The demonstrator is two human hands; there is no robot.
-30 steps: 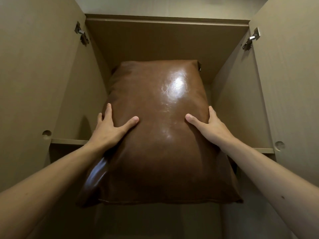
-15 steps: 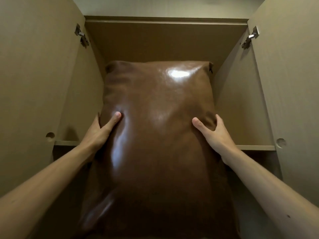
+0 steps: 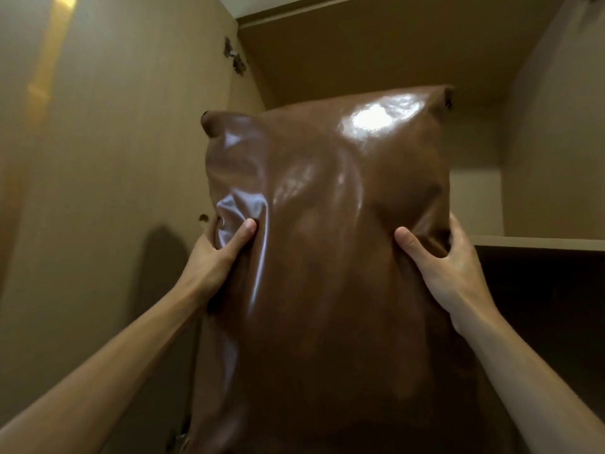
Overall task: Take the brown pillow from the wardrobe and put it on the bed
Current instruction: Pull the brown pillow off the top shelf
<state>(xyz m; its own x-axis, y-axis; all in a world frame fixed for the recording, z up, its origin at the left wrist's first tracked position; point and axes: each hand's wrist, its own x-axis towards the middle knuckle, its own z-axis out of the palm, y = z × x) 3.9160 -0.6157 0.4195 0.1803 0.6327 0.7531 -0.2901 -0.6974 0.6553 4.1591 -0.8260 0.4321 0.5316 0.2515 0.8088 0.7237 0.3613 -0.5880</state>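
The glossy brown leather-look pillow [image 3: 327, 231] is out in front of the open pale-wood wardrobe [image 3: 376, 50], held upright in the air between two bare hands. Whether its far side touches the front edge of the wardrobe's shelf [image 3: 537, 242] I cannot tell. The left hand [image 3: 219, 253] pinches the pillow's left edge, thumb pressed into the front and denting the cover; the right hand [image 3: 442, 260] does the same on the right edge, thumb in front, fingers wrapped round behind. Both are closed firmly on it.

So the step in hand looks like the taking-out — the pillow seems all but free of the shelf. Next, I'd judge, it must be drawn clear of the wardrobe's open left door [image 3: 108, 191], then carried, with a turn of the body, to the bed, which is not in sight here. The slick cover may slip, so the squeeze should hold.

Counted: one pillow, two hands, one shelf edge in view, one door hinge [image 3: 234, 59] clearly visible — upper left.
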